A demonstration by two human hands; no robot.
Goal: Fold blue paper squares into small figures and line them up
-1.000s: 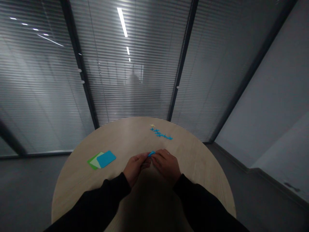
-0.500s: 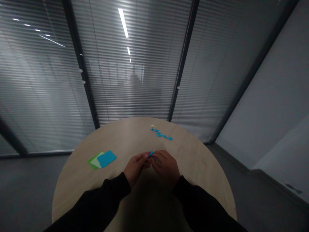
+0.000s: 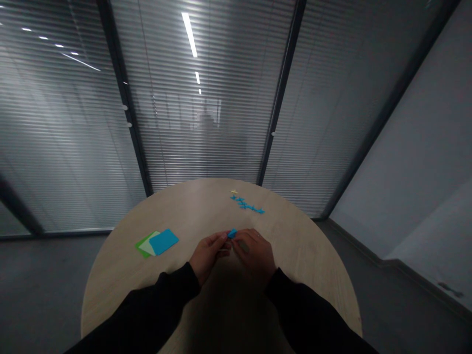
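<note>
Over the middle of the round wooden table (image 3: pixel 302 255), my left hand (image 3: pixel 207 255) and my right hand (image 3: pixel 256 251) meet fingertip to fingertip. Both pinch a small blue folded paper piece (image 3: pixel 232 233), most of it hidden by my fingers. Farther back on the table lies a row of several small blue folded paper shapes (image 3: pixel 248 205), with one pale yellow shape (image 3: pixel 233 191) at its far end.
A small stack of paper sheets (image 3: pixel 158 243), blue over white and green, lies on the table to the left. Glass walls with shut blinds (image 3: pixel 206 108) stand behind the table. Grey floor surrounds it, with a plain wall to the right.
My hands have stayed together on the blue piece, only shifting their fingers slightly. Less of the blue paper shows between them than a second ago.
</note>
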